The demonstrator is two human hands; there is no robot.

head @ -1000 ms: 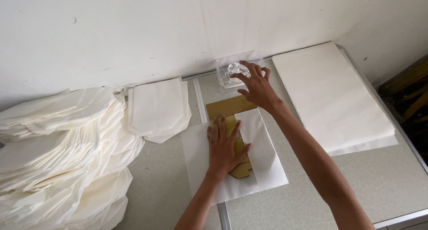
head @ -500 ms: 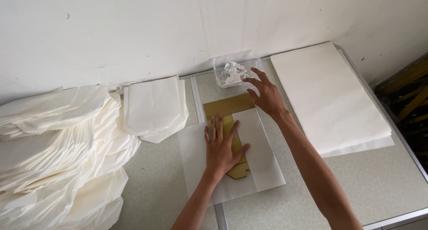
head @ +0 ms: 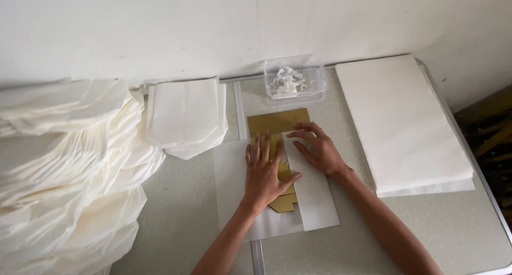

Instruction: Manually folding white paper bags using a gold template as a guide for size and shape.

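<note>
On white sheet (head: 314, 200) w/ gold template (head: 277, 123): L hand (head: 265, 173) flat, R hand (head: 317, 149) spread, pressing.

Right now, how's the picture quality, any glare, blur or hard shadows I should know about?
Head view: light is soft and even, no glare on the grey table; both the left hand and right hand look sharp, casting only faint shadows on the white sheet and gold paper; the white stack at the left is bright, its layers hard to separate; the right edge is dark.
</note>
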